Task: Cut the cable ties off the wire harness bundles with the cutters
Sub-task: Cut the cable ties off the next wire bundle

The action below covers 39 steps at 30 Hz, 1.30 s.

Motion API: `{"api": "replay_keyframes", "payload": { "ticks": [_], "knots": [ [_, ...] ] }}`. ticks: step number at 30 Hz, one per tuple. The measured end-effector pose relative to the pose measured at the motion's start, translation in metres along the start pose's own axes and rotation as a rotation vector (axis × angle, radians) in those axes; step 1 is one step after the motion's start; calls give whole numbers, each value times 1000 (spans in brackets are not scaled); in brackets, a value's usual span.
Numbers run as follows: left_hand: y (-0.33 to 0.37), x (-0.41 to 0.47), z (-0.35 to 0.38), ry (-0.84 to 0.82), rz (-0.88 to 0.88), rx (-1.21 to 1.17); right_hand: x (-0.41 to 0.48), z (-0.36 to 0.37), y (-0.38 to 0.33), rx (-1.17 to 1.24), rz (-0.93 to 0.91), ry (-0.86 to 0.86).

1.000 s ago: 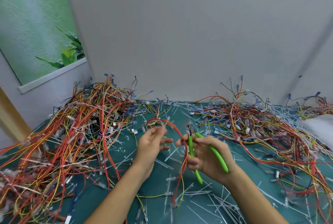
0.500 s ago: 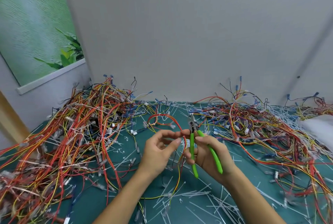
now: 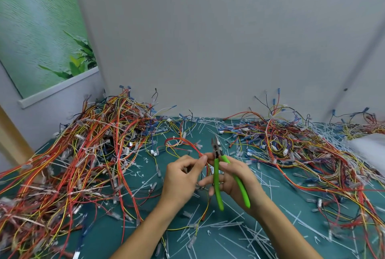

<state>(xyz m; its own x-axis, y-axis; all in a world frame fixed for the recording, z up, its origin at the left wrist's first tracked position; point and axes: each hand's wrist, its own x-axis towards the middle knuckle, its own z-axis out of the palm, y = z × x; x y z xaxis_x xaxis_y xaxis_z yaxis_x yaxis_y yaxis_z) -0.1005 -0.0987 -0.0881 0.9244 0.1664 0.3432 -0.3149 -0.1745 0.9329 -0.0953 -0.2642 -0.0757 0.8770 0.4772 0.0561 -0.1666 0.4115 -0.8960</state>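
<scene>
Left hand (image 3: 179, 179) pinches thin red-yellow harness bundle (image 3: 183, 141), right hand (image 3: 237, 177) grips green cutters (image 3: 216, 175), blades up, both over desk (image 3: 100, 235) middle toward front edge; wire piles (image 3: 93, 144) along left and right edges, cut ties (image 3: 239, 225) scattered

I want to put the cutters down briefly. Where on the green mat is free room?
Barest is the green mat between the big left heap of red and yellow wires and the left forearm. A smaller patch lies left of the left hand, with few tie scraps. Between the forearms, cut white cable ties crowd the mat.
</scene>
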Motion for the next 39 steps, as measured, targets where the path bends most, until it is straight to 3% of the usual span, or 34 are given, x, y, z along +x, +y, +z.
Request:
{"api": "replay_keyframes", "payload": {
  "ticks": [8, 12, 20, 25, 29, 34, 39],
  "knots": [
    [-5, 0, 5, -66, -102, -45, 0, -8, -9, 47, 23, 75],
    [-4, -1, 3, -142, -189, -95, 0, -9, -13, -179, 0, 117],
    [1, -5, 0, -375, -139, -174, 0, -6, -7, -657, -90, 293],
    [-1, -5, 3, -324, -105, -251, 0, -9, -4, -653, -166, 290],
    [-5, -5, 7, -259, -229, -369, 0, -9, -2, -749, -224, 301],
    [1, -6, 12, -363, -481, -651, -1, -8, -2, -847, -283, 335],
    [7, -8, 11, -414, -445, -617, -1, -10, -1, -864, -302, 326]
  ]
}}
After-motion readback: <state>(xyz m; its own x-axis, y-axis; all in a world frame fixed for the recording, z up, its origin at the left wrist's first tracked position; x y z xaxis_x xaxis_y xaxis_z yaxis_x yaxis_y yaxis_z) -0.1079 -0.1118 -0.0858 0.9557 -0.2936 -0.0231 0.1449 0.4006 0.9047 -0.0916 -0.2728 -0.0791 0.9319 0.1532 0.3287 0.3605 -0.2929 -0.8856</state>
